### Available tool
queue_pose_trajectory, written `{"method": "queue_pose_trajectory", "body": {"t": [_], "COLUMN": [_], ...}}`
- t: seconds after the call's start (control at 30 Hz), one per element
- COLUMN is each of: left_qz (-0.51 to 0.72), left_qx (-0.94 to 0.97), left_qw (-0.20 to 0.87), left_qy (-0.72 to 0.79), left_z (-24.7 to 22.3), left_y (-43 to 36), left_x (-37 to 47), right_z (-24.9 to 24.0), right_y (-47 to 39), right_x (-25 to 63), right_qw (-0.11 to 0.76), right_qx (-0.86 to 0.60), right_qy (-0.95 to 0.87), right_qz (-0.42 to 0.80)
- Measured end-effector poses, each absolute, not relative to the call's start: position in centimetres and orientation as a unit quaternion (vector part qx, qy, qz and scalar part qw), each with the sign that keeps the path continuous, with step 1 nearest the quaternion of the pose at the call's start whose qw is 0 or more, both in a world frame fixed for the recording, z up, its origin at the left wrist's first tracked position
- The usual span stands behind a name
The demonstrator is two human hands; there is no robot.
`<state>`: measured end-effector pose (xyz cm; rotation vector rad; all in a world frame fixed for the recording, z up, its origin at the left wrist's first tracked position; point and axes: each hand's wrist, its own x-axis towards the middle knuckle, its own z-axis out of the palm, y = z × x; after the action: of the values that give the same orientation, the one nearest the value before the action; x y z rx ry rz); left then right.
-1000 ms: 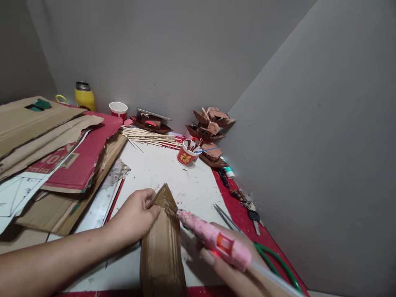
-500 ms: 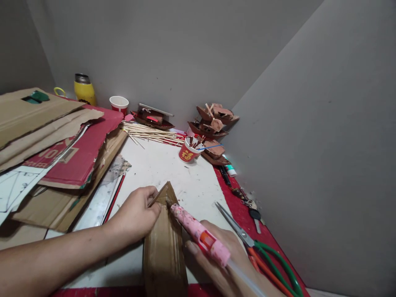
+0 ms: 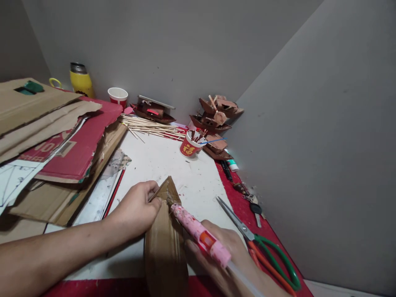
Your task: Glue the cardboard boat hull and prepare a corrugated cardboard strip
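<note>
We record the folded cardboard piece [image 3: 165, 251] at the near middle of the white sheet [image 3: 167, 161], its pointed end facing away from us and its near end running out of view at the bottom. Left hand [image 3: 137, 208]: we see thumb and fingers closed in a pinch on the left edge, just below the point. Right hand [image 3: 227, 243]: fingers wrapped around the pink glue gun [image 3: 198, 231], a translucent glue stick [image 3: 243, 278] protruding from its rear. The nozzle is at the seam beneath the point; we cannot tell whether it touches. We note stringy, glossy residue along that seam.

Surroundings: we find scissors [image 3: 244, 229] with green and orange handles just right of the right hand, blades slightly parted and pointing away. Beyond the workpiece we log a red paper cup [image 3: 187, 149] containing brown-tipped sticks, thin wooden sticks [image 3: 154, 130] in a loose heap, and stacked brown model boats [image 3: 213, 119] near the wall.
</note>
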<state>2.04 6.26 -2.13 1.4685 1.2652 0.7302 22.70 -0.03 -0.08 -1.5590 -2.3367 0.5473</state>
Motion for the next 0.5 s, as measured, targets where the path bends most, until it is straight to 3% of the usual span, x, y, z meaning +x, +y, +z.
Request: {"method": "queue_pose_trajectory", "body": {"t": [0.5], "left_qz": [0.294], "left_qx": [0.603], "left_qw": [0.527], "left_qy": [0.521], "left_z": [-2.0], "left_y": [6.3], "left_x": [2.2], "right_z": [-0.8], "right_y": [0.4], "right_x": [22.9], "right_qw": [0.167], "right_qx": [-0.524], "right_qy": [-0.827], "right_qz": [0.114]}}
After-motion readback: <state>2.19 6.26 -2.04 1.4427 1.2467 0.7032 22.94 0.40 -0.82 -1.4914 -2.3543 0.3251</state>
